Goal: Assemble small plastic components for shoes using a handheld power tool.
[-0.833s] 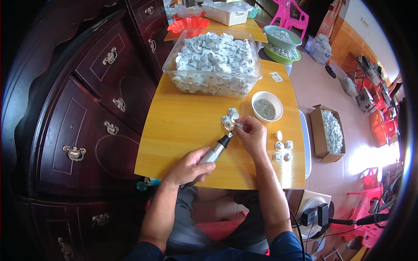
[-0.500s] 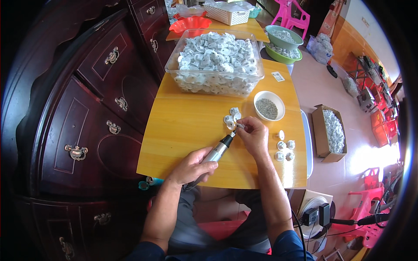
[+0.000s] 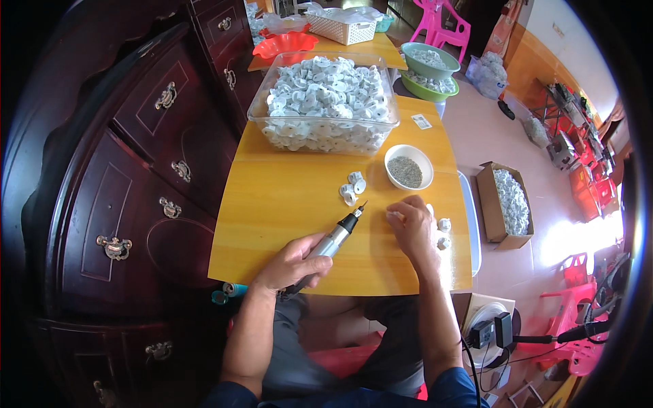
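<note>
My left hand is wrapped round a silver and black electric screwdriver, its bit pointing up and away over the yellow table. To its right, my right hand pinches a small white plastic part, mostly covered by the fingers. The bit and that part are apart. Just beyond the bit lies a small cluster of white plastic parts. More white parts lie beside my right hand, some hidden behind it. A white bowl of tiny grey metal pieces, perhaps screws, stands beyond that hand.
A clear tub heaped with white parts stands at the table's far side. Dark wooden drawers line the left. On the floor at right is a cardboard box of white parts. Green basins and a pink chair are farther back.
My right hand has moved right and nearer with the white part, away from the screwdriver tip. The screwdriver has shifted slightly left. The whole view has shifted a little left.
</note>
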A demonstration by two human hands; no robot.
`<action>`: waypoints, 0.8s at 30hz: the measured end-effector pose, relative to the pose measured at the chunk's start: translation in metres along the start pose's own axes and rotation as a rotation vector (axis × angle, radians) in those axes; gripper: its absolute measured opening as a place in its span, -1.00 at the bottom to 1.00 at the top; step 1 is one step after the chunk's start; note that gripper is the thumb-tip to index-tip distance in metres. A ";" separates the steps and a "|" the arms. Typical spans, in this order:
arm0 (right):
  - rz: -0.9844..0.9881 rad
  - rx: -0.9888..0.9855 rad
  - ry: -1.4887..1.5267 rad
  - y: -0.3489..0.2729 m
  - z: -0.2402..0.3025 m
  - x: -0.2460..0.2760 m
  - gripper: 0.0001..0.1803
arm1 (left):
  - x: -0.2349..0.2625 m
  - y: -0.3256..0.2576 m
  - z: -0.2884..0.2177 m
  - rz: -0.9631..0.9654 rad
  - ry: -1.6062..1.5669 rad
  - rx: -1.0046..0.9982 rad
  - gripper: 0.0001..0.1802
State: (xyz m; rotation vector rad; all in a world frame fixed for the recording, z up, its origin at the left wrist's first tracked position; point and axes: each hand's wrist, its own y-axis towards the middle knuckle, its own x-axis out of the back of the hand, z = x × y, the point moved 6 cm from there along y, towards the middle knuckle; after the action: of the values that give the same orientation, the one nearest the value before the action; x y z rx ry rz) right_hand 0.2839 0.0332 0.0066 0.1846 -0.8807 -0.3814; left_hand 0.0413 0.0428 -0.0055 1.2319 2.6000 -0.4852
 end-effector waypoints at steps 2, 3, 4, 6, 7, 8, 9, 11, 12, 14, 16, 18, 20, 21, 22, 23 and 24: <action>-0.054 0.044 -0.222 -0.008 -0.009 0.012 -0.85 | 0.000 0.001 0.002 0.007 -0.006 -0.005 -0.53; -0.066 -0.014 -0.286 -0.009 -0.007 0.023 -0.83 | 0.001 0.001 0.002 0.004 0.000 -0.004 -0.53; -0.066 -0.009 -0.289 -0.007 -0.004 0.030 -0.83 | 0.001 0.000 0.001 0.004 -0.003 -0.009 -0.53; -0.117 -0.120 -0.256 0.002 -0.010 0.050 -0.80 | 0.000 -0.001 -0.001 0.006 0.004 -0.023 -0.57; -0.135 -0.110 -0.236 0.009 -0.011 0.057 -0.79 | 0.000 0.000 -0.001 0.010 0.004 -0.026 -0.57; -0.151 -0.071 -0.267 0.020 -0.016 0.061 -0.79 | 0.001 0.001 0.000 0.018 0.015 -0.033 -0.59; -0.155 -0.031 -0.264 0.032 -0.014 0.060 -0.83 | 0.002 0.000 0.001 0.019 0.029 -0.036 -0.60; -0.163 0.007 -0.264 0.058 -0.012 0.057 -0.86 | 0.003 0.001 0.002 0.010 0.025 -0.039 -0.62; -0.082 0.007 -0.285 0.075 -0.015 0.045 -0.87 | 0.005 0.000 0.002 -0.006 0.022 -0.041 -0.64; -0.004 0.006 -0.307 0.097 -0.017 0.029 -0.87 | 0.007 0.000 0.005 -0.018 0.023 -0.024 -0.64; 0.186 -0.127 -0.401 0.113 -0.023 0.013 -0.82 | 0.005 0.004 0.004 -0.015 0.021 -0.022 -0.64; 0.275 -0.083 -0.491 0.122 -0.036 -0.007 -0.78 | 0.001 0.003 -0.001 -0.022 0.042 -0.044 -0.63; 0.219 -0.074 -0.487 0.123 -0.032 -0.016 -0.81 | 0.004 0.003 -0.003 -0.022 0.037 -0.049 -0.60; 0.177 -0.052 -0.504 0.125 -0.037 -0.012 -0.83 | 0.003 0.003 -0.003 -0.014 0.037 -0.048 -0.58; 0.147 -0.038 -0.502 0.123 -0.040 -0.011 -0.85 | 0.002 -0.001 -0.002 -0.018 0.041 -0.026 -0.57; 0.151 -0.047 -0.518 0.125 -0.044 -0.008 -0.85 | 0.001 0.004 -0.001 -0.007 0.058 -0.043 -0.56; 0.176 -0.053 -0.522 0.125 -0.040 -0.011 -0.85 | 0.006 -0.001 0.002 -0.035 0.053 -0.011 -0.56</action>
State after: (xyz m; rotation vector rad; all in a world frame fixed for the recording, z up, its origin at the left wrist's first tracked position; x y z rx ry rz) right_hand 0.3399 0.1526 0.0129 -0.0472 -1.3880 -0.2906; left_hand 0.0367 0.0451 -0.0092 1.2135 2.6684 -0.4498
